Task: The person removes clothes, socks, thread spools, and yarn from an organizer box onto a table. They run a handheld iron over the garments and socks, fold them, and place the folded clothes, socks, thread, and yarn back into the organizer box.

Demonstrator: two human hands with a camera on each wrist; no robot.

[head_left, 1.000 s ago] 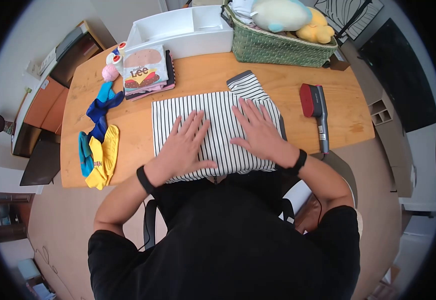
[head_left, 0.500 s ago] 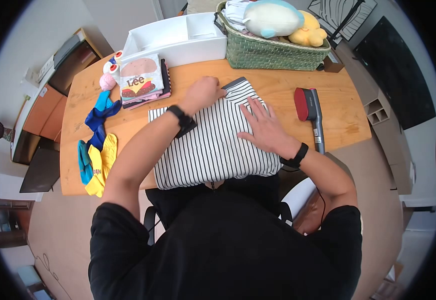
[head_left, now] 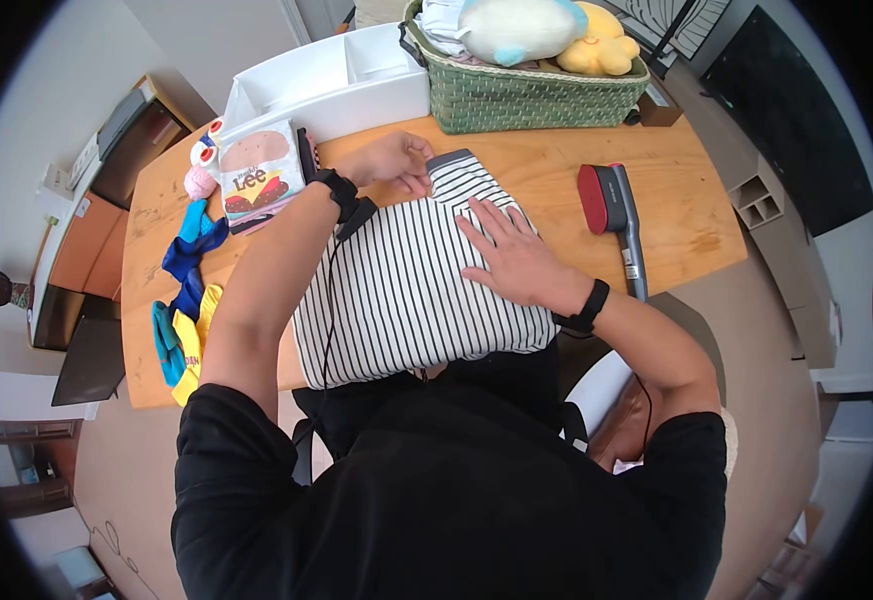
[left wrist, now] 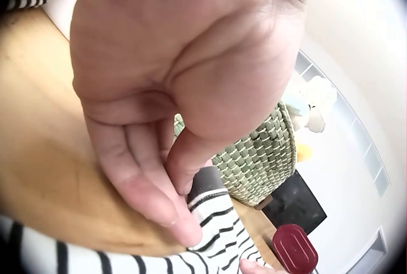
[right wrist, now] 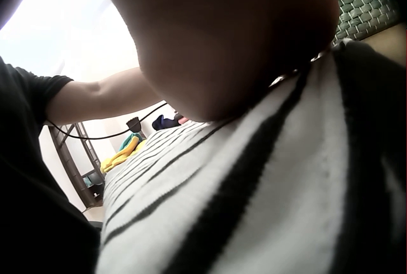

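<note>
A white shirt with black stripes [head_left: 406, 290] lies folded on the table, one short sleeve [head_left: 466, 180] with a dark grey cuff sticking out at its far side. My left hand [head_left: 388, 162] reaches across to that sleeve. In the left wrist view, thumb and fingers of the left hand [left wrist: 159, 134] pinch the edge of the sleeve at its grey cuff [left wrist: 206, 180]. Flat on the shirt's right part, my right hand [head_left: 516, 258] rests with straight fingers just below the sleeve. Close up, the right wrist view shows the underside of the right hand [right wrist: 235, 45] over the stripes.
A folded stack with a burger-print shirt [head_left: 259, 170] lies at the left, near blue socks [head_left: 188, 255] and yellow socks [head_left: 191, 340]. Behind stand a white divided tray [head_left: 326, 85] and a green woven basket [head_left: 536, 95] of plush toys. A red-and-grey handheld steamer [head_left: 611, 215] lies right.
My left hand has lifted from the shirt's left part and moved up and across to the sleeve's cuff. My right hand stays flat on the shirt. The head view has shifted slightly.
</note>
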